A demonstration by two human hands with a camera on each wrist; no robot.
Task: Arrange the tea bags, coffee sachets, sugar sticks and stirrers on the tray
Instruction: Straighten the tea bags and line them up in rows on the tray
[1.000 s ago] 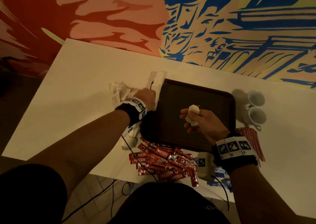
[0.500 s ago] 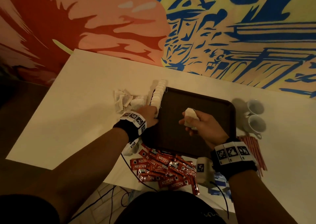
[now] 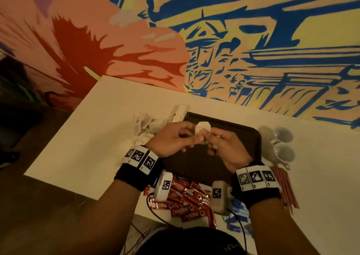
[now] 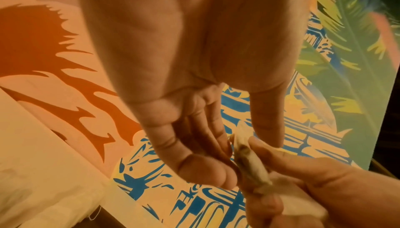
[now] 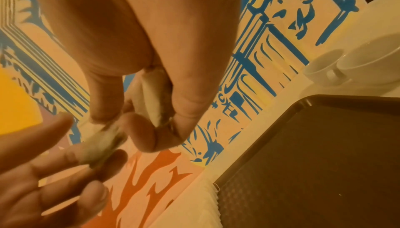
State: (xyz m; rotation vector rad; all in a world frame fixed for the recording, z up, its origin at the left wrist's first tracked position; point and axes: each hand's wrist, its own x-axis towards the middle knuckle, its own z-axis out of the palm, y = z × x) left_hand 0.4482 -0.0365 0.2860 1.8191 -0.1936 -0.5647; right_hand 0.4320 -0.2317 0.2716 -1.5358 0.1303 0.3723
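Note:
Over the dark brown tray [image 3: 243, 137] both hands meet. My right hand [image 3: 212, 137] grips a small stack of white tea bags [image 5: 151, 100] between thumb and fingers. My left hand [image 3: 191, 135] pinches one tea bag [image 5: 101, 144] at the edge of that stack; in the left wrist view this tea bag [image 4: 249, 161] sits between its fingertips and the right thumb. A row of tea bags [image 3: 180, 112] lines the tray's left rim. Loose tea bags [image 3: 144, 122] lie left of it. Red coffee sachets [image 3: 185, 202] are piled at the near edge.
Two white cups [image 3: 283, 134] stand right of the tray on the white table [image 3: 87, 137]. Red stirrers [image 3: 284, 188] lie below them, and blue sugar sticks [image 3: 236, 213] lie at the near edge, partly behind my right wrist. A painted wall backs the table.
My left hand has left the tea bag row at the tray's left rim and moved right to meet my right hand. It now pinches a tea bag from the stack.

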